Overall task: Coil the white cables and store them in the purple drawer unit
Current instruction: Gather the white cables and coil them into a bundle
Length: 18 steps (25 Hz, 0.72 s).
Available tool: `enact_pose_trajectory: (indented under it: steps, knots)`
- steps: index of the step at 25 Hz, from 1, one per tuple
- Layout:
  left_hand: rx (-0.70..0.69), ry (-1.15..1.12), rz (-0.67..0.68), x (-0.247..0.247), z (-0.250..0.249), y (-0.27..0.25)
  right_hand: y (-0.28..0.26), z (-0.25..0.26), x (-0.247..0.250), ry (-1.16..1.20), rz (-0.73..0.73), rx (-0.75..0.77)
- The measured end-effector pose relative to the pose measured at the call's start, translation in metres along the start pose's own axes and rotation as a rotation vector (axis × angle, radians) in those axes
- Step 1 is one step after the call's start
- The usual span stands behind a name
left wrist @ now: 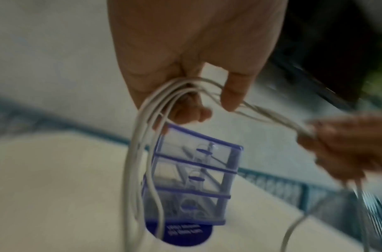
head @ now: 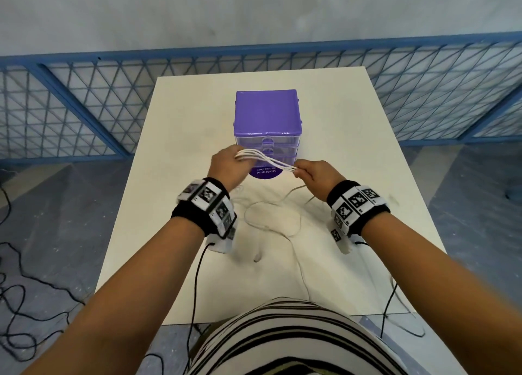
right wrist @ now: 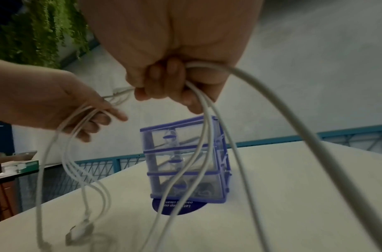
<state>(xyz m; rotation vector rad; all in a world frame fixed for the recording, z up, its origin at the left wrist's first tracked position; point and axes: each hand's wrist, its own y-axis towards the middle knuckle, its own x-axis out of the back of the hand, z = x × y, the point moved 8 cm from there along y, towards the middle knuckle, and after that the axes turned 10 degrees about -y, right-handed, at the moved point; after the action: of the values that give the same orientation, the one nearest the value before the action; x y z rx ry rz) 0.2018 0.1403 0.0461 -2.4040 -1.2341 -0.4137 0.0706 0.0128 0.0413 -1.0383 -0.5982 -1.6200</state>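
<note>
Both hands hold a bundle of white cable (head: 267,161) stretched between them, just in front of the purple drawer unit (head: 267,114). My left hand (head: 226,162) has several strands looped over its curled fingers (left wrist: 192,112). My right hand (head: 310,172) grips the other end of the bundle in a fist (right wrist: 164,81). Loose cable (head: 271,219) hangs down from both hands and lies in loops on the white table (head: 353,148); a plug end (right wrist: 79,231) dangles near the tabletop. The drawer unit (right wrist: 183,163) has three clear drawers, all closed, with something coiled in the bottom one.
A round purple sticker (head: 264,174) lies under the unit's front. A blue mesh fence (head: 84,106) runs behind the table. Black wires (head: 17,304) trail on the floor at left and from both wristbands. A side desk with clutter (right wrist: 13,167) stands beyond the fence.
</note>
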Motion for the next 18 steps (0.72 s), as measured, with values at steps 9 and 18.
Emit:
enact_pose_trajectory:
  steps: [9,18]
  knots:
    - [-0.176,0.143,0.182,-0.026,-0.044,-0.003,0.004,0.012,0.014,0.141,-0.12,0.018]
    - [-0.037,0.089,0.004,0.028,-0.028,0.014,-0.012,-0.049,-0.002,-0.021,-0.064,-0.238]
